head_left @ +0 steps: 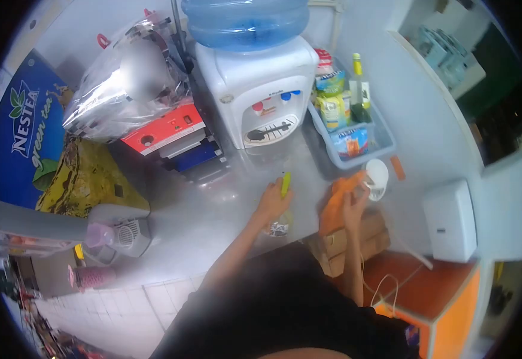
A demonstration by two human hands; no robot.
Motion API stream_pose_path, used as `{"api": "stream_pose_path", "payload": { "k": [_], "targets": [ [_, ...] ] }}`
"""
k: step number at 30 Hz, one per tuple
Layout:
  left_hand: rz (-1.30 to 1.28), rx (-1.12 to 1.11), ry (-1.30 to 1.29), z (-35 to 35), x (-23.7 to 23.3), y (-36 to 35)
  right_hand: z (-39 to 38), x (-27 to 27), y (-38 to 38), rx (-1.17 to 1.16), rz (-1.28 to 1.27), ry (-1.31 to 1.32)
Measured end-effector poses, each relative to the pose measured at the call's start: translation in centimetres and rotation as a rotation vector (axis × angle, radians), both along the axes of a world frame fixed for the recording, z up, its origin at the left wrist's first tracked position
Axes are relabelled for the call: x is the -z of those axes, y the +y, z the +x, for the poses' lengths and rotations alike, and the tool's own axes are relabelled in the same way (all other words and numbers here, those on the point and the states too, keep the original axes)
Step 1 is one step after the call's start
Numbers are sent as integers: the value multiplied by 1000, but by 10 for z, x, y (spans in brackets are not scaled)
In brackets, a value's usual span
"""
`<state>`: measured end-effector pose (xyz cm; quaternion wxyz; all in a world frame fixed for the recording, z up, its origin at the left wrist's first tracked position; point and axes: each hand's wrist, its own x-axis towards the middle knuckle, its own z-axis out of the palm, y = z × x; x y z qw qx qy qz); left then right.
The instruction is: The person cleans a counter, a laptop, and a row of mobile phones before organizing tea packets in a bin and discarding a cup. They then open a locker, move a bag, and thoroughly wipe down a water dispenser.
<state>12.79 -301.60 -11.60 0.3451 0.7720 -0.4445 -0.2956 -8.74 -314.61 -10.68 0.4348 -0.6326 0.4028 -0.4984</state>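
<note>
My left hand (274, 202) is closed round a yellow-green object (285, 184), which sticks up from the fist above the metal counter (213, 215). Just below this hand lies a small clear packet (279, 226) with dark print. Over at the counter's right edge, my right hand (355, 209) has its fingers pinched at an orange cloth (333, 210). The cloth hangs beside a white round container (376, 175), whose near side is close to my fingertips.
A white water dispenser (261, 90) stands at the back. Right of it, a clear plastic bin (386, 143) holds packets and a bottle. Boxes (168, 128) under plastic wrap and a Nestea dispenser (24, 131) are at left. Cardboard boxes (359, 239) sit below my right hand.
</note>
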Motion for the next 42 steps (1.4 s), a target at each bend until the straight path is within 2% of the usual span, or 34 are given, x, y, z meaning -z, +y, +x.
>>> {"api": "stream_pose_path", "payload": {
  "k": [2,3,4,5,6,8,11,14,15,16,17,19,22,24,25,28,33,34,37,40,42],
  "targets": [
    [28,-79,-13,5,5,7,24,-4,-8,-277,130,131],
    [-70,-115,-8,5,8,13,36,-2,-15,-308,139,127],
    [-171,-149,-6,7,8,17,49,-2,-24,-413,-41,298],
    [-163,-174,-15,8,7,22,61,-1,-31,-511,-229,462],
    [-150,-239,-2,9,4,26,69,11,-38,-535,-230,453],
    [-128,-317,3,13,-7,28,85,40,-48,-481,-436,657],
    [-128,-447,112,19,-18,16,91,36,-49,-511,-349,626],
    [-229,-482,13,25,-16,-3,96,27,-53,-573,-262,727],
    [-248,-483,-107,27,-14,-9,106,18,-55,-584,-259,729],
    [-265,-481,-227,28,-13,-11,124,5,-56,-512,-423,613],
    [-259,-487,-228,30,-14,-10,144,-7,-58,-434,-583,492],
    [-235,-487,-115,32,-20,-9,184,-22,-69,-528,-537,415],
    [-246,-515,-107,32,-28,-8,241,22,-89,-652,-499,343],
    [-259,-497,-152,32,-26,-5,263,28,-94,-655,-664,338],
    [-268,-481,-193,33,-26,-4,266,26,-96,-649,-663,335],
    [-178,-474,-111,33,-22,-3,259,22,-98,-731,-481,471],
    [-258,-527,-184,31,-18,3,219,-9,-88,-693,-547,251],
    [-301,-555,-244,30,-16,7,210,-9,-84,-684,-545,254],
    [-401,-570,-202,25,-18,15,184,-10,-73,-727,-496,261],
    [-357,-590,-218,19,-17,24,170,-9,-58,-646,-349,237],
    [-373,-599,-184,13,-19,28,166,-8,-54,-661,116,173]
  ]
}}
